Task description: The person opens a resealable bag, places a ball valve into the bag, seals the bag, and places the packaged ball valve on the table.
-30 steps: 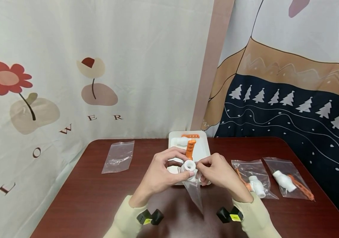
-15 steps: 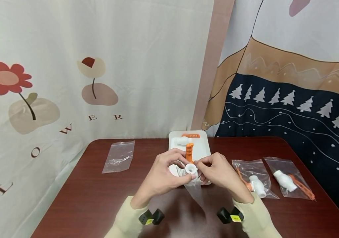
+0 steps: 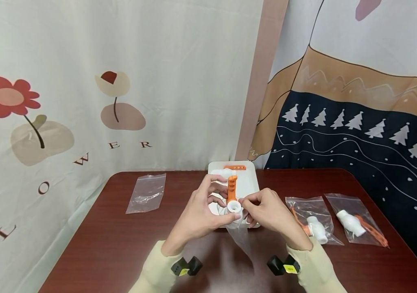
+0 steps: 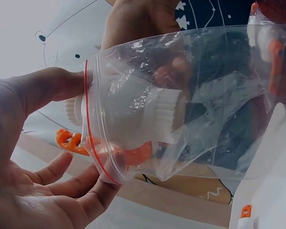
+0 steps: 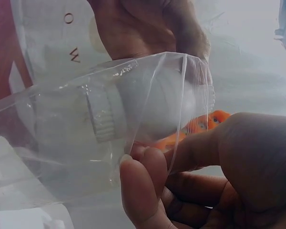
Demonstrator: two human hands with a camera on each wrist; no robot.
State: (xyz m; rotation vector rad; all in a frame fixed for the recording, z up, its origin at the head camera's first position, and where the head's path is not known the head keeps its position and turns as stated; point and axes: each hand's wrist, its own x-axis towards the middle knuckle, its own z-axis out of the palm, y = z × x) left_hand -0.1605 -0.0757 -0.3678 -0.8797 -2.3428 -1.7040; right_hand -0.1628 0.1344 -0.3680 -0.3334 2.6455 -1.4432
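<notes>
Your left hand (image 3: 198, 213) holds the white valve (image 3: 234, 207) at the mouth of a clear zip bag (image 4: 219, 109), thumb on one side and fingers on the other. Your right hand (image 3: 267, 208) pinches the bag's edge between thumb and fingertips. The valve sits mostly inside the bag, its near end poking out, and its orange handle (image 3: 232, 187) also juts past the opening. You have all this just above the near part of the white tray (image 3: 248, 185), where an orange strip (image 3: 235, 167) lies at the far end. On the counter (image 3: 120, 248), two filled bags, an inner one (image 3: 316, 226) and an outer one (image 3: 352, 224), lie to your right; a flat bag (image 3: 146, 193) lies left.
</notes>
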